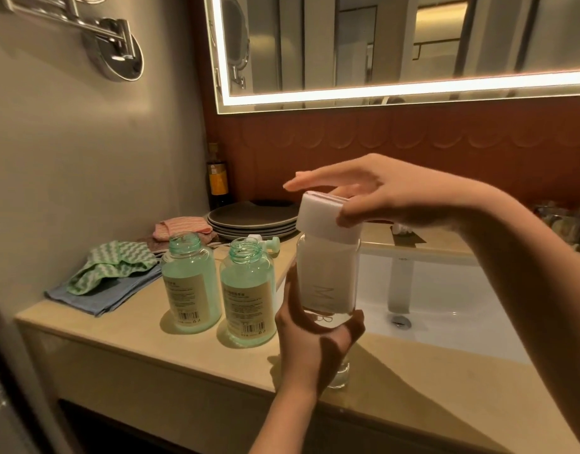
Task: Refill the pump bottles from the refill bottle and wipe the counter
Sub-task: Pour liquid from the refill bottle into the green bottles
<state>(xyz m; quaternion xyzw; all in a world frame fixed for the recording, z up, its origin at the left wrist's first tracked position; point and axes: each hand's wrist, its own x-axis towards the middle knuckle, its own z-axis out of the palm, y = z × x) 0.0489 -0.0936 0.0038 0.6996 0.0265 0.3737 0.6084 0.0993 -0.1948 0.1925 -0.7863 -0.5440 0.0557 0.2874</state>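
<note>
Two green pump bottles stand uncapped on the beige counter (144, 326), the left one (190, 286) beside the right one (247, 296). A removed pump head (264, 241) lies behind them. My left hand (310, 335) grips the lower part of the clear refill bottle (328, 280), held upright above the counter's front edge. My right hand (374, 194) grasps the bottle's wide white cap (324, 217) from above, index finger stretched out. A green and white zigzag cloth (118, 265) rests on a folded blue cloth (98, 296) at the left.
A white sink (446, 309) with a drain lies right of the refill bottle. Stacked dark plates (249, 221), a pink folded cloth (180, 227) and a dark bottle with an orange label (217, 178) stand at the back. A lit mirror (396, 44) hangs above.
</note>
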